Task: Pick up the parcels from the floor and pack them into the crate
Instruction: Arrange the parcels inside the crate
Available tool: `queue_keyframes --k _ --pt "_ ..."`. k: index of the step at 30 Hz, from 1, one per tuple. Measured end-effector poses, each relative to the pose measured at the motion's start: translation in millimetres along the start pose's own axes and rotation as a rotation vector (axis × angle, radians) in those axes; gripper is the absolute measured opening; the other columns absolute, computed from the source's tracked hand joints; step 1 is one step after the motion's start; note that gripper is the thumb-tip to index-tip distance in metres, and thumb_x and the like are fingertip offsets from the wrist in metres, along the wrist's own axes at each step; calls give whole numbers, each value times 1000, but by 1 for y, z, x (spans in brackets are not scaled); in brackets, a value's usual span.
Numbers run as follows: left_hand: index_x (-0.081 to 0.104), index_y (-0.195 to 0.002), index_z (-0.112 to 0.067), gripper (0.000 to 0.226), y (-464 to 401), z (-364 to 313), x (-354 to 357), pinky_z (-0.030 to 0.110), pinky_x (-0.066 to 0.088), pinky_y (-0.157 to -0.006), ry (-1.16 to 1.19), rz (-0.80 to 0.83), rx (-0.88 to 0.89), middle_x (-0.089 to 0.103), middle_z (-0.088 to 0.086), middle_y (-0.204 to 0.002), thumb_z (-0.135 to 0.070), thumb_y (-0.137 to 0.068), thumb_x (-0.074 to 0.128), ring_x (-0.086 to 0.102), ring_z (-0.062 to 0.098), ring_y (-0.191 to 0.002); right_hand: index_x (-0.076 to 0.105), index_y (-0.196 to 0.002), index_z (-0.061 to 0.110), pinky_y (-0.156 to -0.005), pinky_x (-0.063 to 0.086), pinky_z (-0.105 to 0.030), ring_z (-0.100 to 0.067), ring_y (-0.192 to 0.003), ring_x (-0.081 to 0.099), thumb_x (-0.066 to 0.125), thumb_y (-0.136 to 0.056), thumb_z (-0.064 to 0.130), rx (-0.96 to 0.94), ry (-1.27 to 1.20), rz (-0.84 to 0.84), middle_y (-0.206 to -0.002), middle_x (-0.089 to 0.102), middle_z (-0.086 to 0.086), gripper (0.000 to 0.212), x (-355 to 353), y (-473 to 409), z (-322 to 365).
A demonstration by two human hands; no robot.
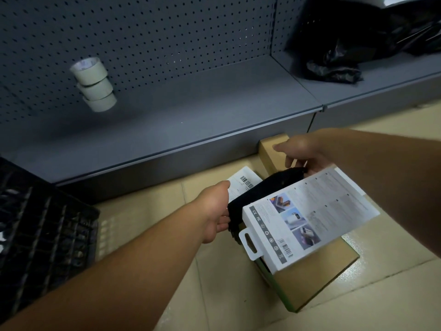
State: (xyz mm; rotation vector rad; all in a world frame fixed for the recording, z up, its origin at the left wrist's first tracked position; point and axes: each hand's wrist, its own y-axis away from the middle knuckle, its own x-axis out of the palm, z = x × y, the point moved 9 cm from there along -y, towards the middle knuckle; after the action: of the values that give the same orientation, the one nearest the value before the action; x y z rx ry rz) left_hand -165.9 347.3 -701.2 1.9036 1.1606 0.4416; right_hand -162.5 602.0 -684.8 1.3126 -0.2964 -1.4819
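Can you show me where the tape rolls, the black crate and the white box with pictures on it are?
Tape rolls (93,84): head view, on the side of the middle roll.
Black crate (45,237): head view, on its slatted side wall.
White box (310,218): head view, on the middle of its printed face.

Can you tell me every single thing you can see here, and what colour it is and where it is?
white box: 1, white with printed pictures, top of the pile
black parcel: 1, black, under the white box, between both hands
brown boxes: 2, brown, on the floor, one under the pile, one by the shelf base
label sheet: 1, white with barcode, on the floor
crate: 1, black, left on the floor
tape rolls: 3, pale, on the pegboard
black bags: dark heap, right shelf
left hand: grip on the black parcel's near end
right hand: grip on its far end
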Motion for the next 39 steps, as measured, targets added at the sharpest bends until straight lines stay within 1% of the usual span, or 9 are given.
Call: queue_keyframes --k 4,7,10,15,17,21,30,34,39 --pt "57 -92 -18 38 13 -7 -15 29 39 -57 34 -47 25 61 4 -84 -46 -107 37 49 18 -64 62 -113 -4 -64 55 -33 -28 -76 60 33 -102 61 0 -84 -25 -109 62 -22 72 -12 9 4" --pt "55 -113 -18 35 23 -13 -26 27 43 -45 64 -67 49 62 5 -92 -48 -107 38 58 19 -71 66 -109 -6 -63 57 -36 -30 -75 60 34 -102 61 -15 -137 -16 -102 61 -22 75 -14 18 14" --pt "52 -132 -17 44 36 -17 -38 31 47 -58 161 -86 68 64 9 -104 -50 -104 42 64 24 -82 66 -107 -9 -60 56 -36 -33 -75 63 36 -103 58 -32 -161 8 -100 60 -23 74 -10 29 29" --pt "56 -134 -15 48 47 -26 -69 41 49 -104 225 -145 174 67 7 -124 -46 -98 54 67 26 -108 58 -108 -1 -51 56 -32 -30 -72 66 39 -105 52 -78 -191 18 -98 62 -23 56 2 48 59" --pt "59 -130 -15 43 52 -28 -86 37 50 -99 238 -162 219 69 6 -119 -44 -98 54 68 24 -105 56 -104 2 -50 55 -32 -30 -67 64 39 -105 51 -87 -211 26 -86 59 -19 53 10 52 69" --pt "62 -133 -15 55 71 -33 -118 34 51 -98 220 -192 287 74 5 -115 -48 -90 56 70 21 -104 56 -99 6 -77 59 -44 -28 -71 62 44 -102 52 -128 -308 50 -77 53 -12 48 24 60 94" --pt "66 -119 -15 56 111 -34 -195 45 46 -108 140 -376 356 70 0 -114 -51 -78 58 64 22 -106 49 -108 4 -44 56 -35 -28 -50 69 52 -102 40 -189 -523 112 -94 60 -18 36 63 101 153" --pt "65 -111 -15 31 134 -42 -232 42 47 -102 105 -438 445 59 1 -95 -41 -97 58 56 23 -92 54 -110 7 -84 59 -42 -27 -75 66 56 -100 32 -284 -577 79 -88 61 -14 27 77 112 180" --pt "63 -122 -26 33 176 -48 -283 45 48 -106 79 -570 564 65 1 -118 -40 -93 66 60 22 -112 59 -101 3 -93 57 -46 -30 -98 67 61 -96 6 -446 -681 76 -115 64 -19 6 95 130 220"
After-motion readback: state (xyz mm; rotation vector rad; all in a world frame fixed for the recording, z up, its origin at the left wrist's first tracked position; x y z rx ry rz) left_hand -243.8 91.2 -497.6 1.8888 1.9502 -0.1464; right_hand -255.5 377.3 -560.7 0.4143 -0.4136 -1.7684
